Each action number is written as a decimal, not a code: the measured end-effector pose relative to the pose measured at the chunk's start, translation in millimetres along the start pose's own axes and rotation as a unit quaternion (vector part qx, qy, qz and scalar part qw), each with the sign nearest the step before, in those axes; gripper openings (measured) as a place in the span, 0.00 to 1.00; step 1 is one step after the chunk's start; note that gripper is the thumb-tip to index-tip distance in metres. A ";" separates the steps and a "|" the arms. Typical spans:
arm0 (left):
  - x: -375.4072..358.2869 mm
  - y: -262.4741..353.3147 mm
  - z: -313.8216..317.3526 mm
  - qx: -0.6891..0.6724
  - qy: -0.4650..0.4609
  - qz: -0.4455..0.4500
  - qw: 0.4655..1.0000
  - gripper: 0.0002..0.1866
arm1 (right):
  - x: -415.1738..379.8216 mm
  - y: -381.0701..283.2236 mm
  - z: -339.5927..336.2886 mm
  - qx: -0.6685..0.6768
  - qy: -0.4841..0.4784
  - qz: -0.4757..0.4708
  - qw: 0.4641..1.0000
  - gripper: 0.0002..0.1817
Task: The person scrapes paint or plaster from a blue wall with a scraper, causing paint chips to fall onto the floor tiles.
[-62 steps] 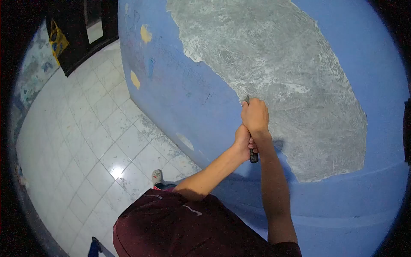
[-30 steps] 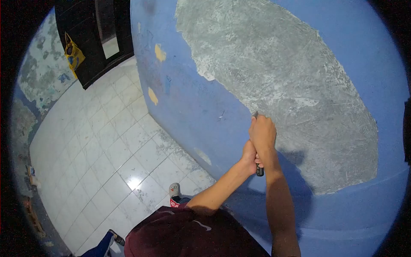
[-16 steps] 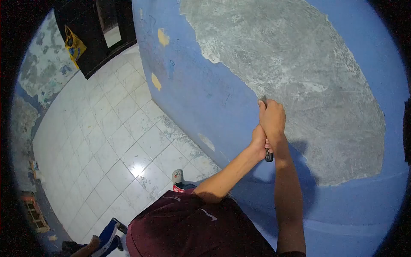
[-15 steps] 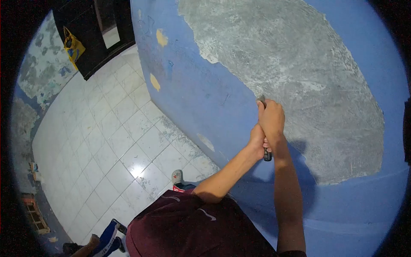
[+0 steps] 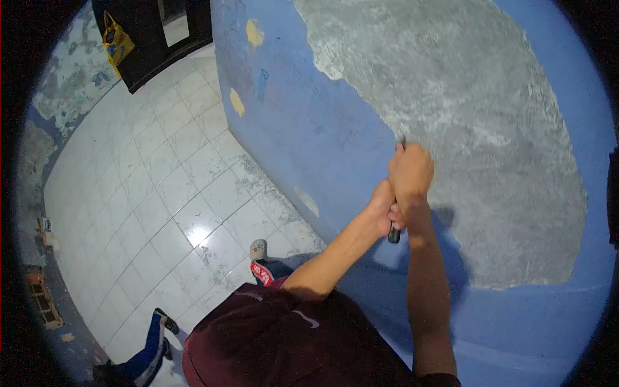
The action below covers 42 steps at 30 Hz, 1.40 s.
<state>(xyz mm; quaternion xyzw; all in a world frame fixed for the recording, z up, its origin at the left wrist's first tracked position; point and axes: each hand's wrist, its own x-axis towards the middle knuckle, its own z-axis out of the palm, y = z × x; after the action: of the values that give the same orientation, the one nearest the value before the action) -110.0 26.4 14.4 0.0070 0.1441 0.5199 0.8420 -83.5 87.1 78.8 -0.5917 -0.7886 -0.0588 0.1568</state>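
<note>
At the edge of the grey patch (image 5: 477, 129), my left hand (image 5: 382, 205) and right hand (image 5: 412, 173) grip the black-handled tool (image 5: 394, 234); less blade (image 5: 403, 140) shows than moments ago, contact unverified.

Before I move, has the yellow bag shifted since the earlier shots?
No. The yellow bag still hangs near the left edge of the dark door, above its lower corner; only the camera's view has shifted.

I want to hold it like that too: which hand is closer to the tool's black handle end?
Left. The left hand is right by the black handle end, which pokes out below it; the right hand is farther along, close to the tip.
</note>
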 end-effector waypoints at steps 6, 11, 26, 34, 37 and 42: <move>8.6 -18.4 14.3 -0.073 -0.079 0.090 0.990 0.22 | -3.8 13.3 -14.6 0.052 -0.012 -0.055 0.997 0.17; 15.6 -25.8 16.3 -0.074 -0.100 0.096 0.988 0.22 | -1.2 25.1 -12.9 0.034 -0.007 -0.076 0.996 0.17; -4.1 -1.0 29.0 -0.073 -0.048 0.058 0.995 0.24 | 6.5 -1.5 -24.7 0.053 -0.058 -0.035 0.996 0.17; -6.3 -3.6 25.8 -0.053 -0.041 0.020 0.998 0.23 | -2.3 9.6 -5.0 0.003 0.005 -0.049 0.999 0.14; -1.4 5.8 17.1 -0.064 -0.028 0.007 0.998 0.23 | 0.2 10.5 13.5 -0.027 0.092 -0.114 0.989 0.11; -7.9 5.8 23.4 -0.109 0.016 -0.022 0.994 0.23 | -0.3 10.9 22.0 -0.052 0.145 -0.148 0.977 0.11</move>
<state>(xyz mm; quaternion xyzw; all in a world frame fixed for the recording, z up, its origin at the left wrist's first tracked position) -112.5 25.4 39.7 -0.0963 0.1001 0.5138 0.8466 -77.0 96.1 56.9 -0.4607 -0.8324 -0.2069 0.2280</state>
